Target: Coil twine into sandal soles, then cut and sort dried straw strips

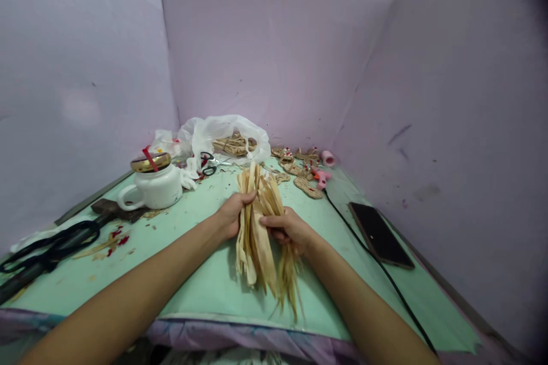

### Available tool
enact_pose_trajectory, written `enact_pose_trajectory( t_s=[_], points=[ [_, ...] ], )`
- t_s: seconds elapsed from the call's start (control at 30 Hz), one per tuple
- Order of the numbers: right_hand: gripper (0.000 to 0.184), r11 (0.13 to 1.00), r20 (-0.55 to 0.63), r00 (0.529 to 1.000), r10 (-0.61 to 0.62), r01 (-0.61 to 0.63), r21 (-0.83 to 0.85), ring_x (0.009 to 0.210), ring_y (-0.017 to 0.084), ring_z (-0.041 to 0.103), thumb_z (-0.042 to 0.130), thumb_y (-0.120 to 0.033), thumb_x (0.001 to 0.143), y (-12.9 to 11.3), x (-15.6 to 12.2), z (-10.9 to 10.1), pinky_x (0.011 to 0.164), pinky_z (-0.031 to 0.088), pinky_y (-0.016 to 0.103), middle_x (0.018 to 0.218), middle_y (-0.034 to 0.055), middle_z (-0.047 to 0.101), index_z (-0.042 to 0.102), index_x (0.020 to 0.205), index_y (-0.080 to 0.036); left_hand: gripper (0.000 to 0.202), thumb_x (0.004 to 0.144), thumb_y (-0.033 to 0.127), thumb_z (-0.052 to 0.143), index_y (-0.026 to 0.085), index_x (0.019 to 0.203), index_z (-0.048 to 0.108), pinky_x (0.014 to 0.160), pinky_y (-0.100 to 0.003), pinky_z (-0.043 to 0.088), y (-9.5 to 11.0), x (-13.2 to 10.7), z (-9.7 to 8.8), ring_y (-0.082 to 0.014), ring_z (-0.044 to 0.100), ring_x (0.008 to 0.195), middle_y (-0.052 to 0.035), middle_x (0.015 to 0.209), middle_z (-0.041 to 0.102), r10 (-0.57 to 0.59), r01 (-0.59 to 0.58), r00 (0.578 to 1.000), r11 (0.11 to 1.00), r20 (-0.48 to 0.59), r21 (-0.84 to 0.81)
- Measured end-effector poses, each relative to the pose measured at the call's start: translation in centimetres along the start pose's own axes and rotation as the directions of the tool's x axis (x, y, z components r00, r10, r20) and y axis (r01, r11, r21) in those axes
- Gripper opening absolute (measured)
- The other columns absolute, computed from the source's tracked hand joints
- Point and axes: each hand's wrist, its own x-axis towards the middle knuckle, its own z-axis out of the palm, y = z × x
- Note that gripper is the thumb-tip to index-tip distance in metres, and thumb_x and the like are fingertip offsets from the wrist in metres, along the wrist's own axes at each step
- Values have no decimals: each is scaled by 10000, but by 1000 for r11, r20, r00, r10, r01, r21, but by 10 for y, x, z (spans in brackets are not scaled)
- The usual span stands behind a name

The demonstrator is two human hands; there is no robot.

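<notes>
Both of my hands grip dry, straw-coloured corn husks [262,242] above the front middle of the table. My left hand [232,214] is closed round the left part of the bunch, its thumb lying across the strips. The fingers of my right hand [290,229] are closed on the right part, with the thumb pressed on one wide strip. Long ends hang down below both hands, greener and frayed on the right. The upper ends stick up past my fingers. Some of my fingertips are hidden behind the husks.
At the left stand a white lidded mug [158,185] and a hammer [117,209]. Behind lie black-handled scissors [209,164] and a plastic bag [252,125] of husks. Woven pieces [306,186], a pink glue gun [322,177] with its cord, and a phone [379,234] are on the right.
</notes>
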Motion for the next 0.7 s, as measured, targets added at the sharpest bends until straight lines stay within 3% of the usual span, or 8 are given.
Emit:
enact_pose_trajectory(
  t_s=[0.1, 0.17, 0.33, 0.43, 0.57, 0.7],
  points=[
    [219, 995, 29, 999, 29, -31, 93, 272, 14, 237, 674, -277, 518, -4, -1, -8, 292, 77, 160, 313, -80, 383, 497, 533, -150, 260, 824, 283, 459, 71, 828, 608, 516, -329, 522, 1, 1, -1, -210, 623, 532, -111, 606, 649, -28, 29, 999, 999, -33, 34],
    [171, 990, 29, 999, 42, -46, 131, 270, 14, 237, 650, -260, 527, -7, -2, -13, 289, 94, 156, 312, -69, 404, 539, 555, -132, 161, 794, 216, 516, 81, 746, 589, 455, -264, 496, 2, 1, -2, -153, 570, 443, -72, 534, 608, 38, -33, 996, 998, -81, 62],
    [183, 968, 45, 999, 29, -40, 248, 394, 76, 461, 584, -201, 513, -16, -6, -22, 374, 336, 181, 506, 12, 604, 620, 669, -111, 51, 708, 40, 558, 82, 680, 560, 381, -181, 427, 3, -1, -2, -74, 457, 364, -11, 469, 513, 89, -82, 993, 993, -75, 84],
    [180, 957, 32, 999, -8, -2, 289, 376, 74, 421, 577, -204, 502, -21, -8, -31, 350, 287, 185, 463, -7, 546, 600, 662, -124, 86, 677, -7, 547, 77, 685, 562, 361, -173, 401, 2, -4, 0, -68, 432, 362, 9, 460, 471, 84, -80, 995, 993, -45, 91],
    [158, 924, -57, 993, -103, 117, 364, 335, 49, 265, 574, -223, 482, -25, -12, -44, 331, 151, 182, 414, -63, 396, 508, 620, -181, 128, 662, -19, 535, 108, 674, 535, 343, -157, 377, 5, -3, -3, -57, 410, 346, 34, 447, 441, 127, -120, 989, 989, -75, 84],
    [162, 930, -274, 920, -281, 332, 160, 386, 67, 314, 594, -220, 487, -23, -11, -42, 364, 220, 205, 448, -65, 392, 475, 594, -194, 168, 668, -8, 525, 137, 601, 471, 355, -154, 405, 11, 0, -9, -65, 457, 360, 35, 439, 453, 187, -177, 972, 981, -144, 80]
  ],
)
